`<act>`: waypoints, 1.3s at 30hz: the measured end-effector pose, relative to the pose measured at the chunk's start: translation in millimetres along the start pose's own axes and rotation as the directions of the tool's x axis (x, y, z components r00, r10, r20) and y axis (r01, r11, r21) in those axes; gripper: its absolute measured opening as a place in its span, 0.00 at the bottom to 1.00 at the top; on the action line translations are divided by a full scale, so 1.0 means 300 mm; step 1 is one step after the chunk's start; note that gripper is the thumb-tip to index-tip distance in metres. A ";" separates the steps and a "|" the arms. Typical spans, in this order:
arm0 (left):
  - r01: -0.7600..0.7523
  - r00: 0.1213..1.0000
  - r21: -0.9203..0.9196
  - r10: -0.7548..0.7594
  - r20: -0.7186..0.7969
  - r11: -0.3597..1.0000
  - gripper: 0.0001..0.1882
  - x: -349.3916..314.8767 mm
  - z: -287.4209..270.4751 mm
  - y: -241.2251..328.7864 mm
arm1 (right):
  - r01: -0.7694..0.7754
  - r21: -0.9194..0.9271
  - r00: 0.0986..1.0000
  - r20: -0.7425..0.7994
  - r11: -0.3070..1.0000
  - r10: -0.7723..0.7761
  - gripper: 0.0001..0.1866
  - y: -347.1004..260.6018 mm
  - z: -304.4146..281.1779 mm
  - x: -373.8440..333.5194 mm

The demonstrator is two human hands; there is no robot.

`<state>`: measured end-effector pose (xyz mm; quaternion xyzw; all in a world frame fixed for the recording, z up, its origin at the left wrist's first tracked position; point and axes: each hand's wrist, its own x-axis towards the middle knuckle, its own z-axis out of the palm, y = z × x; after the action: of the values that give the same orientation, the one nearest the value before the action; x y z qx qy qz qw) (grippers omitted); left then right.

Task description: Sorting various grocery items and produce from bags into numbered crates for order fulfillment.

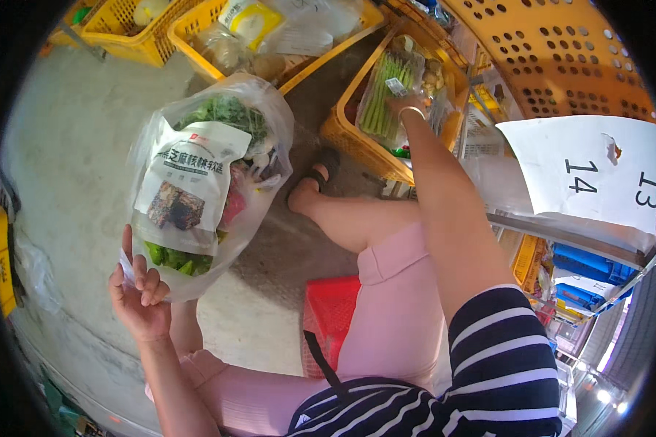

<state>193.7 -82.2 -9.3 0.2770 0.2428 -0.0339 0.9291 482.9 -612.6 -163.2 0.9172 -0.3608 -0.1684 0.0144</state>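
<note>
My left hand (pixel 142 298) is beside the lower left edge of a clear plastic bag (pixel 259 178), index finger pointing up and the other fingers curled on a small white slip (pixel 129 268). The bag stands on the floor, filled with a white food pouch (pixel 189 164) with dark squares pictured on it, curly leafy greens (pixel 229 115) and green vegetables (pixel 178 258) at the bottom. My right arm stretches into a yellow crate (pixel 342 138). There my right hand (pixel 407 104), with a bracelet at the wrist, is at a clear-wrapped pack of green asparagus (pixel 380 105); its fingers are hard to make out.
Another yellow crate (pixel 186 47) with bagged goods stands at the back, and more crates (pixel 127 36) lie to its left. On the right are a rack with a numbered white sheet (pixel 576 164) and a large orange crate (pixel 561 58). A red basket (pixel 328 313) sits under my leg.
</note>
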 end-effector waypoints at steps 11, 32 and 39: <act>0.106 0.985 -0.070 -0.114 -0.126 0.992 0.27 -0.028 0.026 -0.028 | -0.395 0.910 0.648 0.177 -0.128 -0.741 0.20 -0.167 -0.253 -0.584; -0.038 0.999 -0.203 0.040 0.010 0.978 0.24 -0.038 -0.143 0.034 | 0.523 0.823 0.743 -0.311 0.224 -0.592 0.22 -0.235 -0.116 -0.503; -0.014 1.000 -0.183 0.013 -0.004 0.983 0.23 -0.016 -0.071 -0.003 | 0.377 -0.197 0.915 0.230 0.905 -0.331 0.34 0.660 0.113 -0.277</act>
<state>180.0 -71.9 -23.1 0.1919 0.2443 -0.0046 0.9505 285.1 -700.3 -141.1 0.9386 -0.1648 -0.2974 0.0581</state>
